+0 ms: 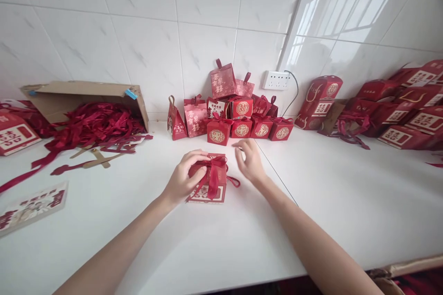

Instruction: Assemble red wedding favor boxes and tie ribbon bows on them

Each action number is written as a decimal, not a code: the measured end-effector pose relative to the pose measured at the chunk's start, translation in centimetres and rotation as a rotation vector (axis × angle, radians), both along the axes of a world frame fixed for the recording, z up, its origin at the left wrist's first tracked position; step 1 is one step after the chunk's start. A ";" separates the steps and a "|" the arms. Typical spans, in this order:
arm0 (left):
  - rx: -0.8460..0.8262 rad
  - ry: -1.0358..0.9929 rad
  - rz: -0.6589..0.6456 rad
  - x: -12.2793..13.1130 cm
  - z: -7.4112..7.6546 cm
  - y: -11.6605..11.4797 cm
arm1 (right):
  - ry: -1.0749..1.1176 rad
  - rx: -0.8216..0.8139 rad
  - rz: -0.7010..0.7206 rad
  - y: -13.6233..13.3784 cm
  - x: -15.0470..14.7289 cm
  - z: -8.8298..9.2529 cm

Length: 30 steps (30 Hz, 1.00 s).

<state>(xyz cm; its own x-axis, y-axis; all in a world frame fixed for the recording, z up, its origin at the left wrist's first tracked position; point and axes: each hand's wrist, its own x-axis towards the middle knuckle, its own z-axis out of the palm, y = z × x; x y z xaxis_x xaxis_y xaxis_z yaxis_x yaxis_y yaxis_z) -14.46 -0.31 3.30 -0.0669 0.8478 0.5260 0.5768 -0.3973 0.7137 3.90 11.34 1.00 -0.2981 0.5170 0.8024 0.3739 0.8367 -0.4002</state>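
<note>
In front of me on the white table sits a red gift box (207,192) with a pale printed panel. A dark red ribbon (214,177) is tied in a bow on its top, and a twisted cord handle (234,181) sticks out on the right side. My left hand (185,173) grips the box from the left, its fingers over the top and the thumb against the ribbon. Just right of the box, my right hand (249,160) is raised off it, fingers loosely bent and apart, with nothing visible in them.
Behind stand several small red favour boxes (218,132) by the wall, under a power strip (276,80). Left, a cardboard box (83,87) spills red ribbons (100,124); a printed card packet (32,207) lies nearer. Red boxes (394,138) are stacked at right.
</note>
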 end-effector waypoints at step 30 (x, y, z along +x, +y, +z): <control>0.029 -0.018 -0.015 0.1 -0.5 0.0 | 0.222 -0.578 -0.448 12.3 2.9 -2.3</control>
